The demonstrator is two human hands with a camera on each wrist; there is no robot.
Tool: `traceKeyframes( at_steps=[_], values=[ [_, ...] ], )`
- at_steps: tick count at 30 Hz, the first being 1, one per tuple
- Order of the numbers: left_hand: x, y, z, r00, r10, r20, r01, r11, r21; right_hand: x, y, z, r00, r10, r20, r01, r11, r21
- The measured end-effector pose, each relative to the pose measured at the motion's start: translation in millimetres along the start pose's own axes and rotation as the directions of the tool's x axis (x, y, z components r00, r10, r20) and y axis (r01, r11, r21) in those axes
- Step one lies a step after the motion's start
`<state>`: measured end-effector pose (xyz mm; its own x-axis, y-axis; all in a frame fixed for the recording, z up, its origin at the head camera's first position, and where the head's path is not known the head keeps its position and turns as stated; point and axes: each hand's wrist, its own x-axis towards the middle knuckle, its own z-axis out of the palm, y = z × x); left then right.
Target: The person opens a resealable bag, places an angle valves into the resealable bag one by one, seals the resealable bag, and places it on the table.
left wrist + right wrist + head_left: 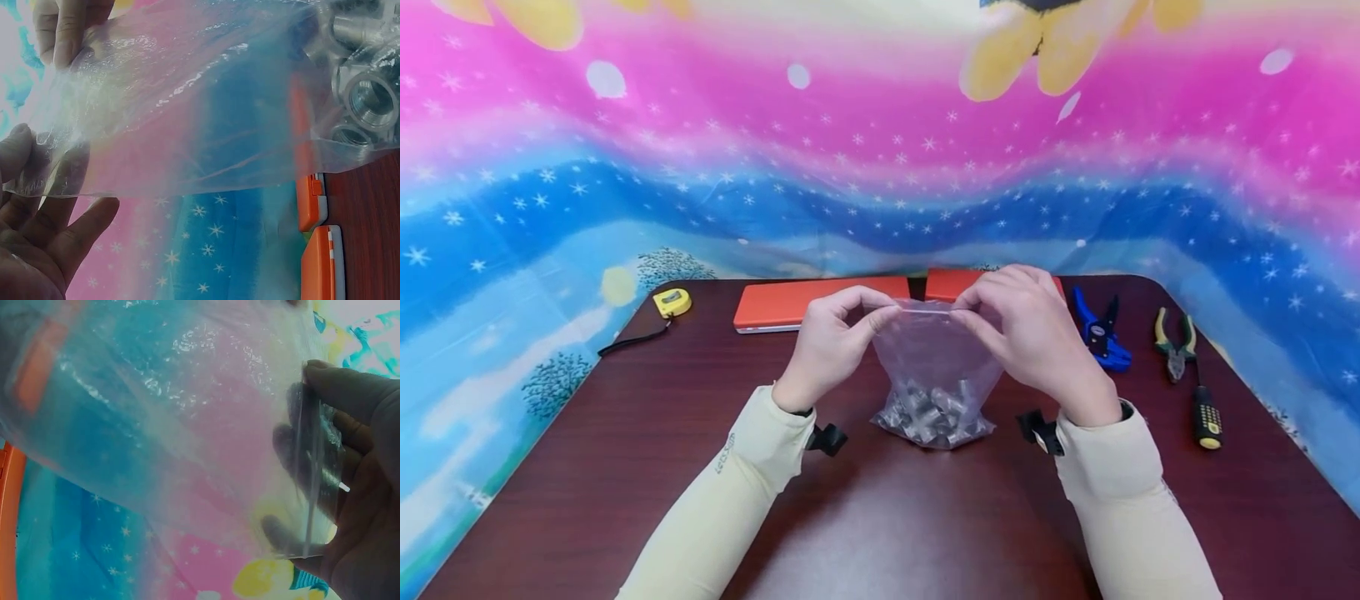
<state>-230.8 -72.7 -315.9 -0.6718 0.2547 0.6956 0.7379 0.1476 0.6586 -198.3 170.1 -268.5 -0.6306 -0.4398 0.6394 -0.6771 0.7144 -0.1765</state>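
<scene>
A clear plastic zip bag [934,358] stands on the dark table [625,467], its bottom filled with several silver metal nuts [934,415]. My left hand [831,337] pinches the bag's top edge at its left end. My right hand [1026,329] pinches the same edge at its right end. In the left wrist view the bag [187,119] stretches across the frame, with threaded nuts [369,94] at the upper right and my left hand [37,206] at the lower left. The right wrist view shows my right hand's fingers [350,425] gripping the bag's [175,412] zip strip.
Two orange cases [812,302] lie side by side at the table's far edge behind the bag. A yellow tape measure [672,302] sits far left. Blue pliers [1101,333], yellow-handled pliers [1172,342] and a screwdriver [1206,417] lie to the right.
</scene>
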Motion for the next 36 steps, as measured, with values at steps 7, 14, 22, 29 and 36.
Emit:
traceKeyframes(
  at_steps=[7, 14, 22, 29, 36],
  values=[
    [1.2, 1.2, 0.2, 0.999, -0.040, -0.025, 0.041, 0.999, 0.023, 0, 10, -1, 1.000, 0.004, -0.021, -0.003, 0.998, 0.059],
    [1.1, 0.9, -4.2, 0.996, -0.074, -0.039, 0.075, 0.997, 0.012, -3, 24, -4, 1.000, 0.001, -0.012, 0.001, 0.991, 0.134],
    [1.0, -1.1, -5.7, 0.996, -0.078, -0.041, 0.080, 0.996, 0.045, -4, 22, -5, 1.000, 0.000, -0.020, 0.002, 0.994, 0.108],
    [1.4, -1.9, -7.5, 0.996, -0.081, -0.047, 0.083, 0.996, 0.046, -7, 25, -6, 0.998, 0.059, 0.017, -0.061, 0.983, 0.172],
    [1.2, -2.7, -9.6, 0.994, -0.094, -0.059, 0.097, 0.994, 0.053, -9, 28, -8, 0.994, 0.101, 0.030, -0.104, 0.983, 0.152]
  ],
)
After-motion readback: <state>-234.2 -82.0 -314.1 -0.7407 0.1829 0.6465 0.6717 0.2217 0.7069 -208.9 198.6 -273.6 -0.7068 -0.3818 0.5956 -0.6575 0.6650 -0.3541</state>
